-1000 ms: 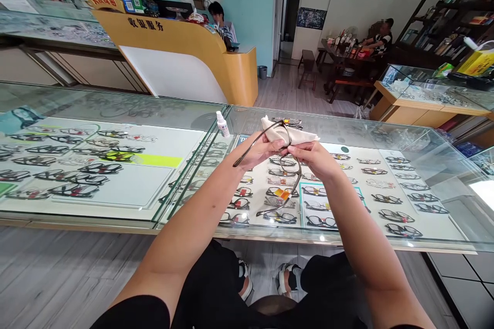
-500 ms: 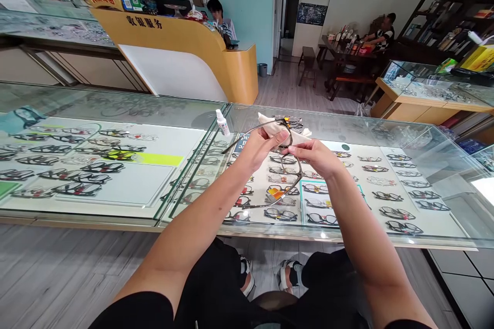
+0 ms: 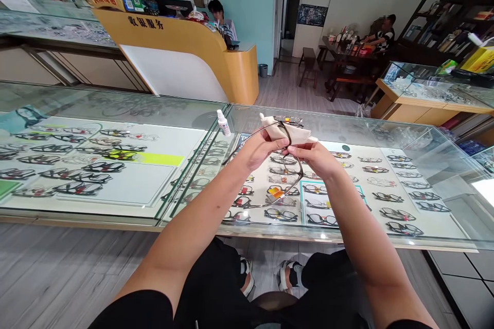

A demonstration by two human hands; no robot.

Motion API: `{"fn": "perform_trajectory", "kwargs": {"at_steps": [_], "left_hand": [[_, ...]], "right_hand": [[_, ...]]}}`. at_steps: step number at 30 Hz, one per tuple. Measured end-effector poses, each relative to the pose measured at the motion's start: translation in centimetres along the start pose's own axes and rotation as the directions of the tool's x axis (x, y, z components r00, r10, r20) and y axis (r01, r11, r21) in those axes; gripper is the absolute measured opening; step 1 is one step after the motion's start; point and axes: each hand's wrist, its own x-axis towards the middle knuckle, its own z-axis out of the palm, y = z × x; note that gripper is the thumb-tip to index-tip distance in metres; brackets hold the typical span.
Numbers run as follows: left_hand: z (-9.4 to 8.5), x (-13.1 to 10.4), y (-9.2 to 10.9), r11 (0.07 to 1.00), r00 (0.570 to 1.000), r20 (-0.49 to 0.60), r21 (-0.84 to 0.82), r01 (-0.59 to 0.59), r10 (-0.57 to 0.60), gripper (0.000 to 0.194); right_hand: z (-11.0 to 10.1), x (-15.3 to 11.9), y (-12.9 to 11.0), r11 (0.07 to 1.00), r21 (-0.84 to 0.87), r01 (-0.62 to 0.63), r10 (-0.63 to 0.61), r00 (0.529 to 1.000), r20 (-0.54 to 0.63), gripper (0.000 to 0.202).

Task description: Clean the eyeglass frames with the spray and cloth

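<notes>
A pair of dark-framed eyeglasses (image 3: 300, 168) is held above the glass counter, its temples spread and one pointing down toward me. My left hand (image 3: 258, 150) is closed on a pale cleaning cloth (image 3: 299, 136), which lies behind the far lens with the thumb in front. My right hand (image 3: 317, 157) pinches the frame near the bridge with thumb and forefinger, close to the left thumb. Part of the cloth reaches behind the right fingers. Some fingers of both hands are hidden behind the cloth. A small white bottle (image 3: 224, 124) stands on the counter left of my hands.
Many eyeglass frames lie inside the glass display counter (image 3: 181, 105) beneath my hands. Beyond it stands a yellow and white cashier desk (image 3: 177, 43) with a person seated behind. Another person sits at a dark table (image 3: 349, 51). A second display case (image 3: 424, 105) is at right.
The cloth has shifted slightly right and is bunched differently behind the lens. My left hand has turned a little, and the left temple now sits lower along the forearm.
</notes>
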Motion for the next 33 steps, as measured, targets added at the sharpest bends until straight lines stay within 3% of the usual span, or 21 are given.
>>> {"fn": "perform_trajectory", "kwargs": {"at_steps": [5, 7, 11, 18, 27, 33], "left_hand": [[0.3, -0.1, -0.7, 0.999, 0.971, -0.240, 0.051, -0.013, 0.025, 0.056], [0.6, -0.2, -0.6, 0.997, 0.960, -0.273, 0.069, -0.035, 0.053, 0.057], [0.8, 0.0, -0.1, 0.997, 0.972, -0.225, -0.023, -0.077, 0.070, 0.054], [-0.1, -0.1, 0.9, 0.995, 0.999, -0.030, -0.097, 0.025, -0.028, 0.053], [0.7, 0.1, -0.2, 0.998, 0.984, -0.175, -0.050, -0.041, 0.032, 0.057], [-0.8, 0.2, 1.1, 0.996, 0.998, 0.034, -0.068, 0.055, -0.053, 0.052]], "right_hand": [[-0.3, -0.2, -0.1, 1.000, 0.004, 0.000, 0.000, 1.000, 0.016, 0.044], [-0.2, -0.3, -0.1, 1.000, 0.001, -0.003, 0.003, 1.000, 0.022, 0.042], [0.1, 0.0, -0.2, 0.999, 0.032, 0.026, -0.026, 1.000, 0.006, 0.039], [0.2, 0.3, -0.7, 0.996, 0.084, -0.017, 0.015, 1.000, 0.026, 0.041], [1.0, 0.3, 0.1, 0.990, 0.142, 0.013, -0.015, 1.000, 0.013, 0.039], [0.8, 0.4, -0.4, 0.984, 0.177, -0.012, 0.015, 1.000, -0.017, 0.036]]}}
